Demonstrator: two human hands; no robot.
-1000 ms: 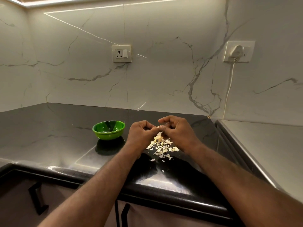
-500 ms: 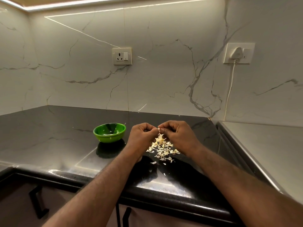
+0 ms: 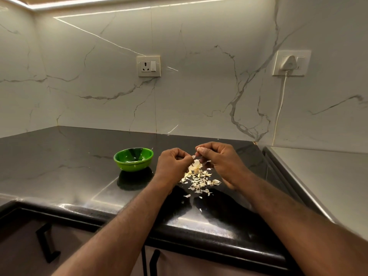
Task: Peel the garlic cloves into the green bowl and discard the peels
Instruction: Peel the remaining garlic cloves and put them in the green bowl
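My left hand point(image 3: 171, 166) and my right hand point(image 3: 221, 162) meet fingertip to fingertip just above the black counter, both with fingers curled. Between them they pinch a small garlic clove point(image 3: 193, 156), mostly hidden by the fingers. Directly below lies a pile of pale garlic peels point(image 3: 198, 177), scattered toward the counter's front. The green bowl point(image 3: 133, 159) stands on the counter to the left of my left hand, a short gap away; its inside looks dark and glossy, and I cannot tell what lies in it.
The black counter point(image 3: 69, 168) runs into a corner of marble wall. A steel surface point(image 3: 322, 180) adjoins it on the right. A wall socket point(image 3: 149, 66) is behind, and a plugged-in socket with a white cord point(image 3: 290, 63) at right. Cabinet handles point(image 3: 46, 244) sit below the front edge.
Both hands stay together over the peel pile, with small finger movements. My right thumb and forefinger have lifted slightly, pulling at the clove.
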